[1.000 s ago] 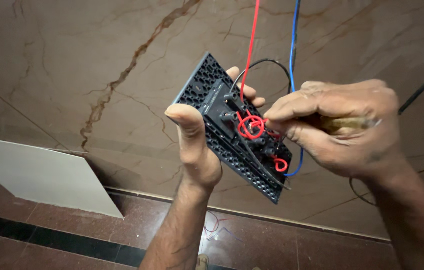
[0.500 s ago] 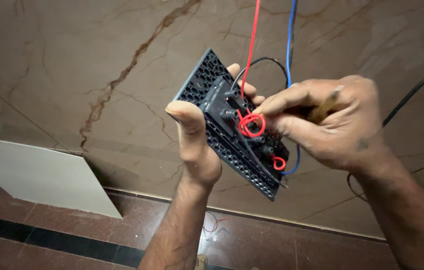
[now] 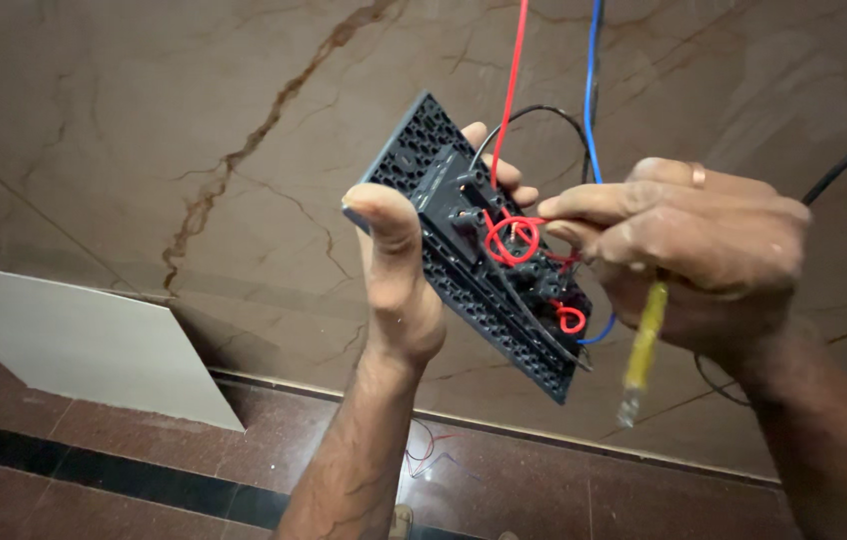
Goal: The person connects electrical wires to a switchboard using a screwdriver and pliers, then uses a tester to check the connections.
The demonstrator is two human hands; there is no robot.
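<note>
At far left I see a pale board leaning against the marble wall. My left hand grips the black switch plate by its edge, back side facing me. Red wire and blue wire hang across it. My right hand pinches the red loop and grasps a yellow screwdriver, which now points downward, more exposed than before.
</note>
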